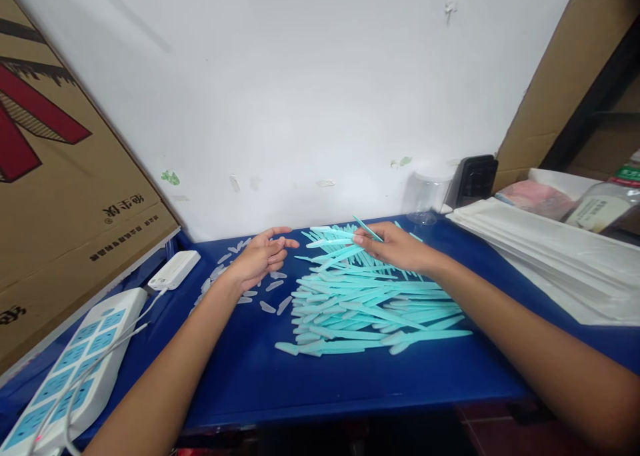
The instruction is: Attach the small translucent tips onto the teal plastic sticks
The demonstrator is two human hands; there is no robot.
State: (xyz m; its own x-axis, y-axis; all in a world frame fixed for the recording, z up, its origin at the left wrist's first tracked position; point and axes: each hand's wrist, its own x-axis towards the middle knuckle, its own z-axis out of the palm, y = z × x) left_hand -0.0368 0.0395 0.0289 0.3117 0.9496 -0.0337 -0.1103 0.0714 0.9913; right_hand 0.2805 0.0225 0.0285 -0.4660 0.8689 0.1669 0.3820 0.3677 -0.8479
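My right hand [383, 246] is closed, thumb against fingers, on a turquoise eyebrow razor [331, 243] whose pale covered end points left. Another thin turquoise handle sticks up by its fingers. Below and behind this hand lies a large pile of similar eyebrow razors [350, 309], mostly lying crosswise. To the left, my left hand [263, 259] hovers with two fingers stretched out apart and the others curled; I see nothing in it. Under and beside it are scattered small clear blade caps [267, 307], partly hidden by the hand and forearm.
A white power strip [113, 363] with cables and a white adapter [175, 269] lie at the left. A large cardboard box [60, 196] stands behind them. At the back right are a clear plastic cup [425, 199], a black object [477, 179] and stacked white sheets [540, 263].
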